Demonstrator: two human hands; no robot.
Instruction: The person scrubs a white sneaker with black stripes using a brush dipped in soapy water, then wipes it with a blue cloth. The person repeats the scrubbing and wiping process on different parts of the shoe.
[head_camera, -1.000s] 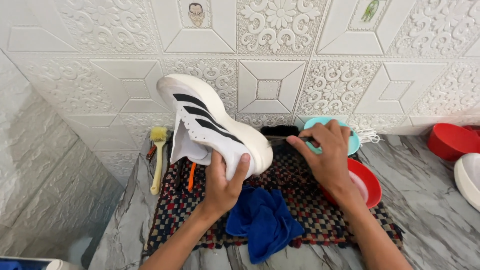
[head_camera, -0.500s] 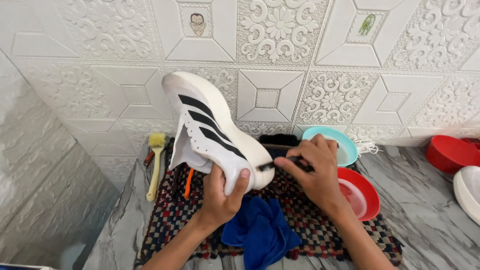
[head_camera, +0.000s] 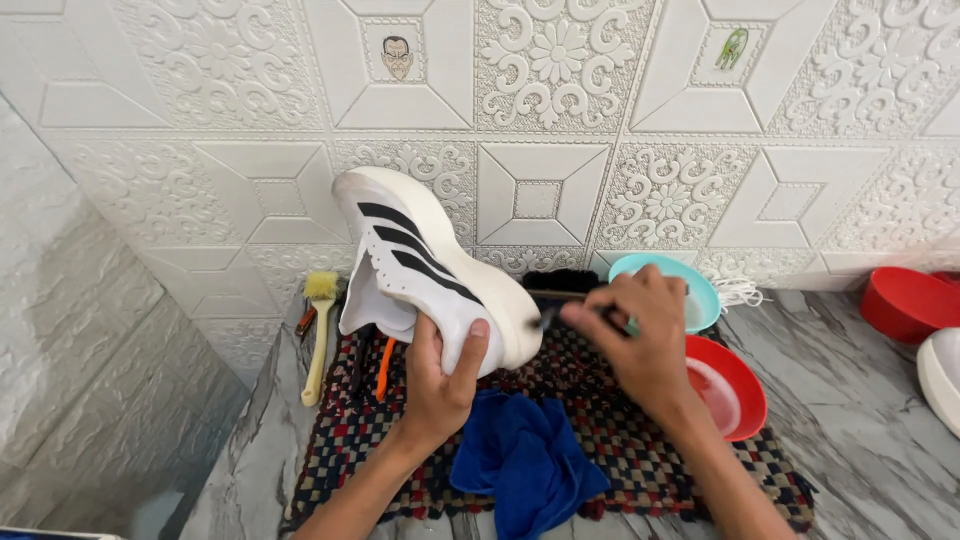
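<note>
My left hand (head_camera: 445, 375) grips a white sneaker with three black stripes (head_camera: 420, 265) and holds it tilted, toe toward the right, above a woven checked mat (head_camera: 640, 440). In my right hand (head_camera: 640, 335) is a small brush (head_camera: 548, 315) whose tip touches the sneaker's toe. A crumpled blue cloth (head_camera: 525, 460) lies on the mat just below both hands.
A teal bowl (head_camera: 700, 295) and a red bowl (head_camera: 735, 385) sit right of the mat. A yellow-bristled brush (head_camera: 320, 330) and an orange-handled tool (head_camera: 385, 365) lie at left. A black brush (head_camera: 560, 281) rests by the wall. Another red bowl (head_camera: 905, 300) and a white shoe (head_camera: 940, 365) are far right.
My right hand moved left from the teal bowl with the brush to the sneaker's toe. The sneaker has stayed raised in my left hand.
</note>
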